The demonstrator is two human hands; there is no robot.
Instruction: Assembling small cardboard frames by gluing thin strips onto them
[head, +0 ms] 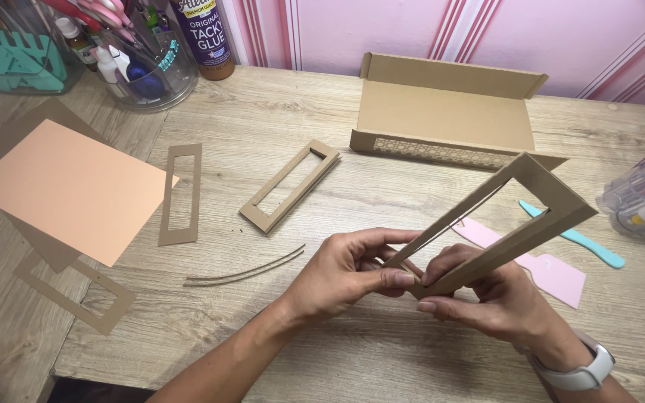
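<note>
Both my hands hold a long rectangular frame of brown cardboard (539, 205) tilted up above the wooden desk (382, 351). My left hand (349, 270) pinches the near end of the frame between thumb and fingers. My right hand (479, 295) grips the frame's lower bar from below, with a white watch on that wrist. A thin strip runs inside the frame's opening.
Three flat cardboard frames (181, 194) (290, 186) (76, 292) lie left and centre, beside peach paper (69, 186) and thin curved strips (244, 272). An open cardboard box (449, 112) sits behind. A pink scraper (546, 270), teal tool (580, 240), glue bottle (204, 37) and clear tubs (139, 71) ring the desk.
</note>
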